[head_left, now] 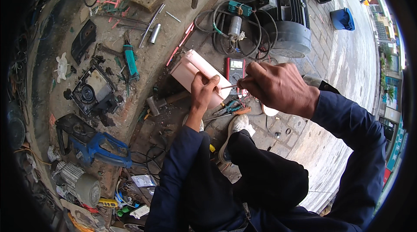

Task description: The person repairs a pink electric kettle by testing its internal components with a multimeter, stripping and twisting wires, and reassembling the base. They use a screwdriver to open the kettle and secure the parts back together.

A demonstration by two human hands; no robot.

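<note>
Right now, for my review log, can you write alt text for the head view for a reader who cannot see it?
Seen from above, a person's left hand grips a pale pink plastic casing while the right hand pushes a thin screwdriver against it. A multimeter and pliers lie just beyond, with a large grey electric motor on the pavement.

I note a large electric motor (284, 13) far right, a blue power saw (93, 145) near left, a multimeter (235, 70) between.
</note>
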